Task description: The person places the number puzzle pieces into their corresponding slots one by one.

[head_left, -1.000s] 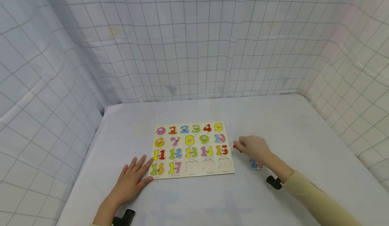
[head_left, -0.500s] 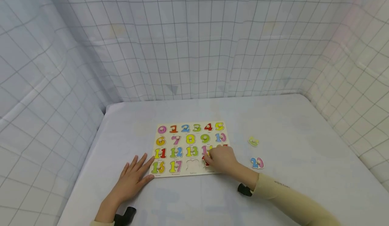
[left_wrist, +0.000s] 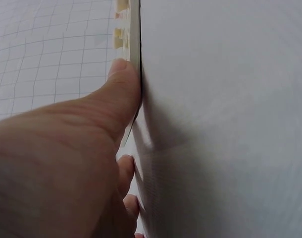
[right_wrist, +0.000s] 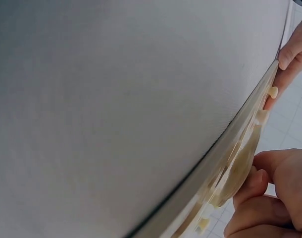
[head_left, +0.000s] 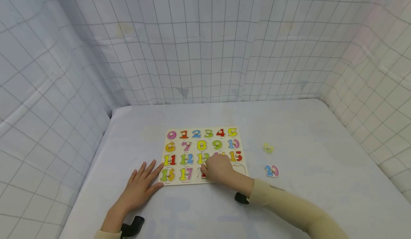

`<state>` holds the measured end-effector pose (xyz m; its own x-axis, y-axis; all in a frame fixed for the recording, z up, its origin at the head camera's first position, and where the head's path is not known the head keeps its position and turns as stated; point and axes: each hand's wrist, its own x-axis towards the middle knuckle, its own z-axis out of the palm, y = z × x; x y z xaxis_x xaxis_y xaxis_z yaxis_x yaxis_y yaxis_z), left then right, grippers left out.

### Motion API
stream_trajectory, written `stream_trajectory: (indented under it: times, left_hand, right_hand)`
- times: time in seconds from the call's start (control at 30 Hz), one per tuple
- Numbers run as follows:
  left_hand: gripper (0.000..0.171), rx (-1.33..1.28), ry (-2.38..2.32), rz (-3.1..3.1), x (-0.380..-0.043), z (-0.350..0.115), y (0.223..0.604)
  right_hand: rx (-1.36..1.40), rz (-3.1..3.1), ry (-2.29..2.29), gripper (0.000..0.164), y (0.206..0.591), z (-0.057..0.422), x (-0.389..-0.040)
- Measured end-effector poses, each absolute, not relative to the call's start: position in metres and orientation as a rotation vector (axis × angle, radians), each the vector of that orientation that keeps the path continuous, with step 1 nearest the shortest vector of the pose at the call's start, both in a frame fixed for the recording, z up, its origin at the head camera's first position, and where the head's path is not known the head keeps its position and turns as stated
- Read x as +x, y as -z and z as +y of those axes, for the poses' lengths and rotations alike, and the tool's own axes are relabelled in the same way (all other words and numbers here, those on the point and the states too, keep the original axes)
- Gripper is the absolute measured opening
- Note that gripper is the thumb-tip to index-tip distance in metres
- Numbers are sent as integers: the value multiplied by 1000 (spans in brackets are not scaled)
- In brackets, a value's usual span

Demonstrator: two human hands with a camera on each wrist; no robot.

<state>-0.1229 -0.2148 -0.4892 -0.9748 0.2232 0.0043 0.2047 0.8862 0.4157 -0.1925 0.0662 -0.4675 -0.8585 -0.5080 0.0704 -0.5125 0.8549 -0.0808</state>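
Note:
A wooden number puzzle board [head_left: 205, 183] lies on the white table, its rows filled with coloured knobbed numbers. My left hand [head_left: 140, 186] rests flat at the board's left edge, fingers spread; in the left wrist view its thumb [left_wrist: 122, 82] touches the board's side. My right hand [head_left: 219, 168] pinches a puzzle piece with a red digit [head_left: 203, 172], over the bottom row, just right of the 17 [head_left: 185, 174]. In the right wrist view the held piece [right_wrist: 241, 166] is tilted close above the board, and the hand covers part of the bottom row.
To the right of the board lie two loose pieces, a yellow-green one [head_left: 268, 148] and a blue and pink 20 [head_left: 272, 171]. A bare recess [head_left: 240, 169] shows at the board's bottom right. Grid-patterned white curtains [head_left: 192, 53] surround the table.
My right hand has picked up the red-digit piece from the table's right side and carried it left across the board's bottom row. The left hand has stayed at the edge.

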Motion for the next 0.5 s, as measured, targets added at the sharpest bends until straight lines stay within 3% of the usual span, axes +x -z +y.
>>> stream_trajectory:
  times: [0.5]
  left_hand:
    - [67, 328, -645, 3013, -122, -214, 488]
  right_hand:
    - [742, -3129, -416, 59, 470, 63, -194]
